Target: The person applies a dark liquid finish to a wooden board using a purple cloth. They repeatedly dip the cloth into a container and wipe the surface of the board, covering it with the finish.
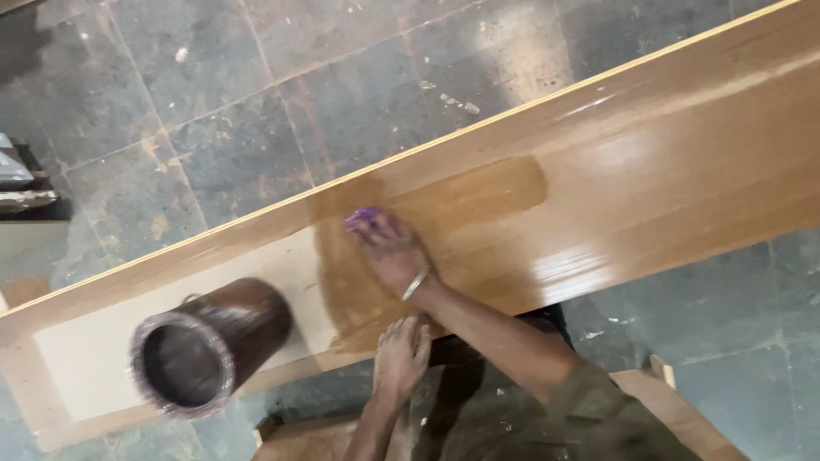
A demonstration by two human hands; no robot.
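Observation:
A long wooden board (649,171) lies slanted across the view, glossy and brown on the right, pale and bare in its recessed part (94,358) on the left. My right hand (391,254), with a metal bangle on the wrist, presses a small purple cloth (363,216) onto the board where the dark wet coat meets the bare wood. My left hand (401,354) rests flat on the board's near edge with its fingers spread and holds nothing. A dark brown open can (205,346) stands on the pale part, left of both hands.
The board lies over a grey stone tile floor (256,94) with stains and specks. A wooden frame piece (675,410) shows below the board at the bottom right. Some objects (17,179) sit at the left edge.

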